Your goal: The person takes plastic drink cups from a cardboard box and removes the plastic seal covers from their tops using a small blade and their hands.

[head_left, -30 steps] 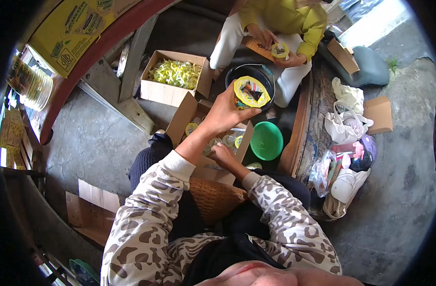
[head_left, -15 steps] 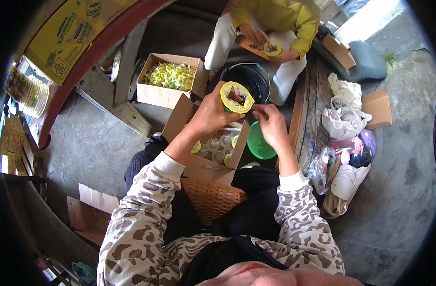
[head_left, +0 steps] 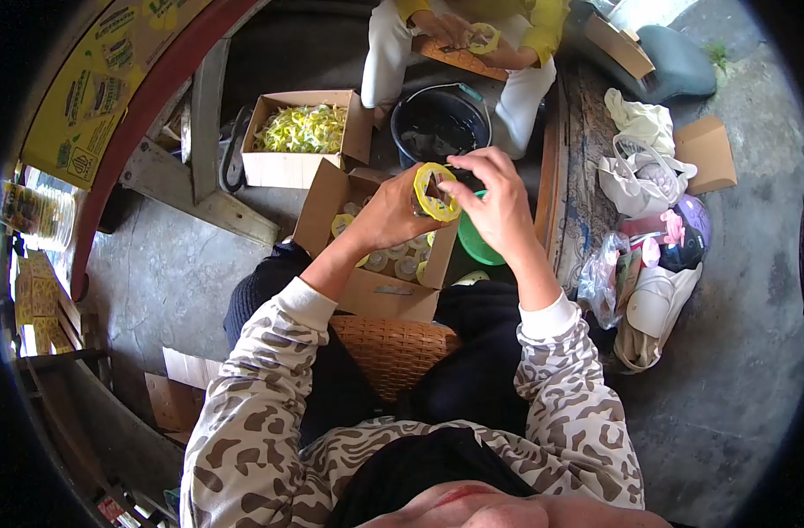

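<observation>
My left hand (head_left: 391, 211) is wrapped round a cup with a yellow rim (head_left: 436, 193), its top turned toward the camera. At the right side of that rim is my right hand (head_left: 494, 198), thumb and fingers bent close to the cup's top; whatever they may hold is too small to make out. Below both hands an open cardboard box (head_left: 389, 296) holds several clear cups, some with yellow rims. A woven rattan surface (head_left: 391, 352) lies between my knees.
Ahead are a black bucket (head_left: 439, 128) and a box of yellow strips (head_left: 305, 128). A green basin (head_left: 479, 238) is partly behind my right hand. A person in yellow (head_left: 544, 31) handles another yellow-rimmed cup. Bags and a white cap (head_left: 648, 312) lie right.
My right hand has risen from the cup box to the held cup's rim. The printed film across the cup's top has given way to a more open-looking top. The view has shifted slightly.
</observation>
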The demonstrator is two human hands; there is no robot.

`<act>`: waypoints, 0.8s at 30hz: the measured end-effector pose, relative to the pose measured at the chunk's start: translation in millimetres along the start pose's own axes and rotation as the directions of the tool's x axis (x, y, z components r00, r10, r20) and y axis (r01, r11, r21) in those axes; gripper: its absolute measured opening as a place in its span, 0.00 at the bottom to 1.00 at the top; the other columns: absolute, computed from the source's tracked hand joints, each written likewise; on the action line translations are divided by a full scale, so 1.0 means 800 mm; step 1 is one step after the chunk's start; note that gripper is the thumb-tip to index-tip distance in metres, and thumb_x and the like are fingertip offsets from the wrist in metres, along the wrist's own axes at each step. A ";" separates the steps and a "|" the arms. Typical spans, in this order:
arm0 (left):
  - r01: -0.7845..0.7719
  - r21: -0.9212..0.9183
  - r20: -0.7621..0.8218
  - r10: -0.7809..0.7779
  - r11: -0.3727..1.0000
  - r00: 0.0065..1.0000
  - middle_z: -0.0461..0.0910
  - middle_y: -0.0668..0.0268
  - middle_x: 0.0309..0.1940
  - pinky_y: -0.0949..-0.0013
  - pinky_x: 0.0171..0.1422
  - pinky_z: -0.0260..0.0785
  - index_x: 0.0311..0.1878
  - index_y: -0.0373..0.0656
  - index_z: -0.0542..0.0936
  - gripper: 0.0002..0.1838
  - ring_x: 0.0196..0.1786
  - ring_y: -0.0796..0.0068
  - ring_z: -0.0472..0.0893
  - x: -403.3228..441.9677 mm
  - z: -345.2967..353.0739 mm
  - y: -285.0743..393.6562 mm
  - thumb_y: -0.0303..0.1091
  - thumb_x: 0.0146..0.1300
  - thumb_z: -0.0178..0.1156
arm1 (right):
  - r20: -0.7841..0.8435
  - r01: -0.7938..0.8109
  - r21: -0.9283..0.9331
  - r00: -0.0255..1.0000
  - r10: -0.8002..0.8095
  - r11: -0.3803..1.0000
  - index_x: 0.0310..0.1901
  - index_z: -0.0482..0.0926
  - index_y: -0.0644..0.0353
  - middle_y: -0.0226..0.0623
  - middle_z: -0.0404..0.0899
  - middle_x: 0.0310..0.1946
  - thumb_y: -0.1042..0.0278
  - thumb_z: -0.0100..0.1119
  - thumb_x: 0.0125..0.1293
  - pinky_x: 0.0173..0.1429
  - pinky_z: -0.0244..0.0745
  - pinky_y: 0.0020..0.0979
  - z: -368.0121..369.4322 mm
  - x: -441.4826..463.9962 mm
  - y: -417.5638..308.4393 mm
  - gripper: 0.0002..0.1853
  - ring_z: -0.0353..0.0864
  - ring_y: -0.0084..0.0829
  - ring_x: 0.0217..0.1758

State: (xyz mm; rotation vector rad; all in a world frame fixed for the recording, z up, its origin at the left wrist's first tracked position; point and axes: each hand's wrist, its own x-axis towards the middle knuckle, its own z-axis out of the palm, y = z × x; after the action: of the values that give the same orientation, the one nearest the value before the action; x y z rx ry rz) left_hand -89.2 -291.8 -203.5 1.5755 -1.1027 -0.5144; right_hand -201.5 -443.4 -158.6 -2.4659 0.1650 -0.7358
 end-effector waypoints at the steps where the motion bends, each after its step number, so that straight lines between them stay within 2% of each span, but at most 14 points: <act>1: 0.006 0.013 0.018 -0.007 1.000 1.000 0.82 0.59 0.47 0.63 0.57 0.73 0.56 0.39 0.74 0.31 0.49 0.67 0.83 0.000 0.001 0.001 0.33 0.51 0.77 | 0.013 0.021 -0.003 1.000 -0.021 1.000 0.46 0.85 0.60 0.37 0.79 0.41 0.66 0.75 0.54 0.53 0.76 0.38 0.001 -0.001 -0.001 0.17 0.80 0.40 0.47; 3: -0.017 0.039 0.013 0.017 0.999 1.000 0.82 0.57 0.45 0.63 0.54 0.74 0.54 0.38 0.74 0.31 0.47 0.65 0.83 -0.002 0.005 0.001 0.35 0.50 0.79 | 0.052 0.035 -0.044 0.998 -0.033 0.998 0.44 0.85 0.60 0.36 0.79 0.41 0.69 0.75 0.52 0.53 0.76 0.38 0.007 -0.006 -0.001 0.16 0.79 0.39 0.46; 5: 0.003 0.021 -0.001 -0.003 1.000 1.000 0.83 0.54 0.45 0.59 0.52 0.76 0.54 0.39 0.74 0.31 0.46 0.52 0.84 -0.004 0.007 0.001 0.34 0.47 0.79 | 0.059 0.041 -0.077 0.998 -0.037 0.996 0.43 0.84 0.60 0.36 0.79 0.40 0.70 0.74 0.52 0.53 0.76 0.38 0.010 -0.010 -0.007 0.15 0.80 0.39 0.45; 6: 0.005 0.047 -0.003 -0.005 0.999 1.000 0.83 0.54 0.44 0.60 0.50 0.76 0.53 0.38 0.74 0.32 0.46 0.51 0.85 -0.004 0.008 0.000 0.34 0.45 0.80 | 0.072 0.047 -0.110 0.997 -0.039 0.993 0.42 0.84 0.60 0.36 0.79 0.39 0.72 0.73 0.53 0.52 0.77 0.38 0.011 -0.012 -0.009 0.13 0.80 0.39 0.45; 10: 0.071 0.029 0.007 -0.071 0.997 0.997 0.83 0.53 0.44 0.59 0.50 0.76 0.52 0.38 0.74 0.33 0.47 0.50 0.84 -0.007 0.010 0.000 0.34 0.44 0.80 | 0.009 0.106 -0.096 0.994 -0.105 0.990 0.39 0.83 0.61 0.36 0.79 0.36 0.75 0.69 0.56 0.47 0.79 0.38 0.020 -0.013 -0.008 0.08 0.81 0.39 0.41; 12: 0.059 0.041 0.023 -0.060 0.997 0.998 0.84 0.55 0.43 0.62 0.52 0.76 0.53 0.38 0.74 0.34 0.47 0.61 0.85 -0.007 0.010 -0.002 0.39 0.46 0.81 | 0.001 0.103 -0.101 0.995 -0.104 0.989 0.39 0.83 0.61 0.36 0.79 0.36 0.75 0.68 0.57 0.46 0.79 0.38 0.022 -0.013 -0.006 0.08 0.81 0.39 0.41; 13: 0.056 0.041 0.022 -0.057 0.998 0.998 0.84 0.55 0.43 0.62 0.52 0.76 0.53 0.38 0.74 0.34 0.47 0.61 0.85 -0.006 0.010 -0.002 0.39 0.46 0.81 | -0.004 0.101 -0.103 0.995 -0.102 0.990 0.38 0.83 0.61 0.36 0.79 0.36 0.75 0.68 0.58 0.46 0.79 0.38 0.023 -0.013 -0.006 0.07 0.81 0.39 0.41; 19: 0.045 0.065 0.039 -0.047 0.997 0.998 0.84 0.54 0.44 0.61 0.52 0.76 0.53 0.38 0.75 0.32 0.48 0.58 0.86 -0.005 0.007 0.002 0.37 0.47 0.80 | -0.014 0.079 -0.097 0.997 -0.081 0.992 0.37 0.83 0.61 0.36 0.79 0.35 0.74 0.67 0.59 0.45 0.79 0.38 0.024 -0.012 -0.008 0.05 0.82 0.39 0.40; 21: 0.021 0.049 0.021 -0.022 0.999 1.000 0.84 0.51 0.41 0.57 0.51 0.76 0.53 0.38 0.74 0.32 0.46 0.46 0.84 -0.006 0.009 0.002 0.35 0.45 0.78 | -0.021 0.078 -0.096 0.997 -0.080 0.992 0.38 0.83 0.60 0.35 0.79 0.35 0.74 0.67 0.59 0.44 0.79 0.38 0.024 -0.012 -0.007 0.05 0.82 0.39 0.39; 23: 0.015 0.038 0.016 -0.016 0.999 1.000 0.84 0.51 0.40 0.57 0.50 0.77 0.52 0.38 0.74 0.31 0.46 0.46 0.84 -0.006 0.010 0.001 0.34 0.46 0.78 | -0.028 0.077 -0.097 0.996 -0.080 0.992 0.38 0.83 0.60 0.35 0.79 0.34 0.74 0.67 0.60 0.43 0.79 0.39 0.024 -0.012 -0.006 0.05 0.82 0.39 0.38; 24: 0.010 0.027 0.010 -0.010 1.000 1.000 0.84 0.52 0.40 0.58 0.50 0.77 0.52 0.38 0.74 0.30 0.45 0.47 0.84 -0.006 0.010 0.001 0.33 0.47 0.77 | -0.024 0.028 -0.062 0.999 -0.029 0.998 0.37 0.83 0.60 0.36 0.79 0.34 0.74 0.68 0.60 0.42 0.78 0.38 0.024 -0.012 -0.007 0.05 0.82 0.39 0.37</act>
State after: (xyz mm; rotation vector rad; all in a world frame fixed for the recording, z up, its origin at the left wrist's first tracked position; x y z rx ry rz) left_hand -98.5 -291.9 -206.2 1.6037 -1.1142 -0.5168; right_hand -199.6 -427.0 -173.6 -2.5230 0.1645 -0.7847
